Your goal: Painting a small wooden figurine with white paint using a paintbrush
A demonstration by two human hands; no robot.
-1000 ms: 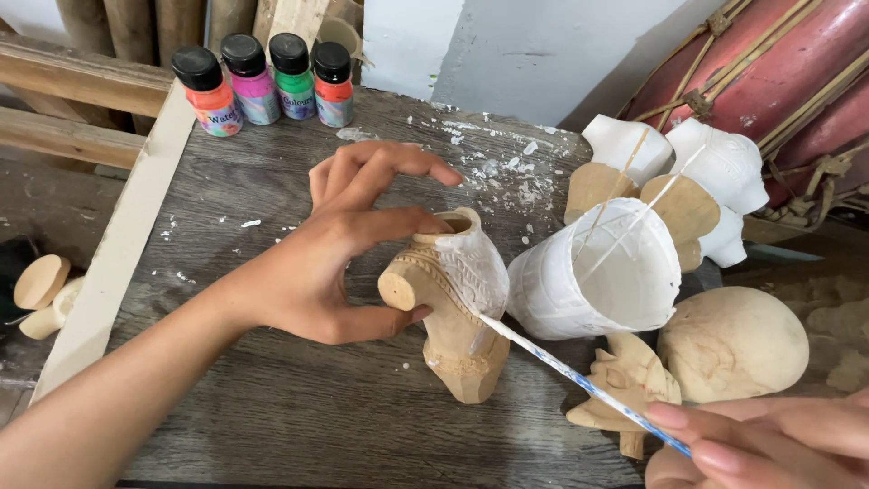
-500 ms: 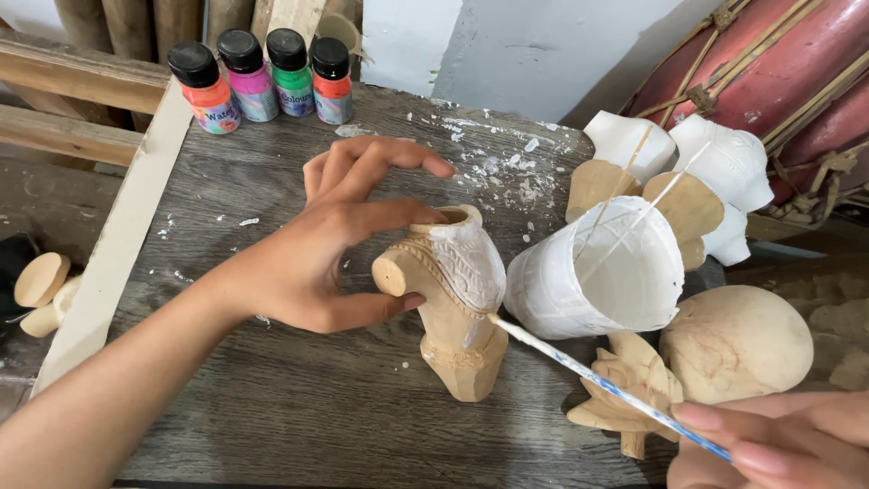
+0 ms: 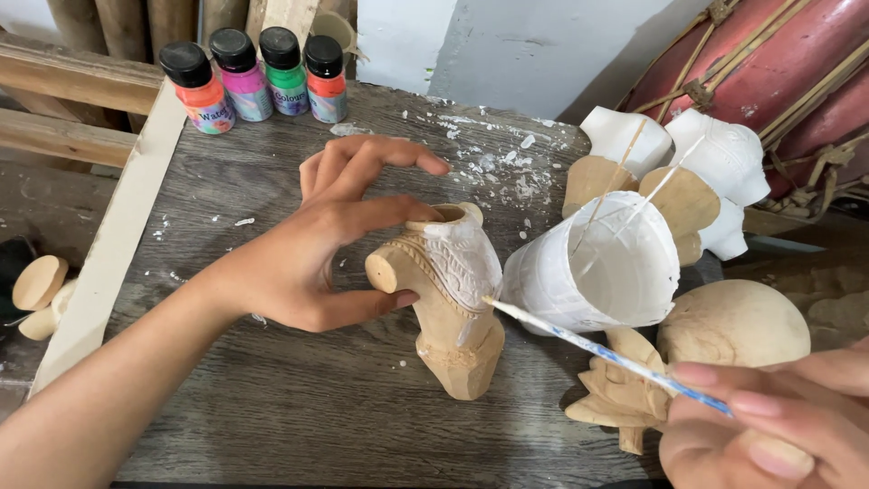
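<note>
My left hand (image 3: 317,254) grips a carved wooden figure (image 3: 448,308) that stands on the dark wooden table (image 3: 299,407), thumb under its rounded stub and fingers on top. Its carved upper part is coated in white paint. My right hand (image 3: 769,426), at the lower right, holds a thin paintbrush (image 3: 606,353) with a blue and white handle. The brush tip touches the white-painted side of the figure. Just right of the figure lies a white paint cup (image 3: 597,267), tipped on its side with sticks in it.
Four small paint bottles (image 3: 258,77), orange, pink, green and red, stand at the table's far left. White-painted carvings (image 3: 715,163) and bare wooden pieces (image 3: 733,321) lie at the right. A pale wooden rail (image 3: 109,244) borders the left edge, with round wooden parts (image 3: 36,290) beyond it.
The brush tip has moved up along the figure's side to the white-painted part. My left hand shifted its grip slightly on the figure.
</note>
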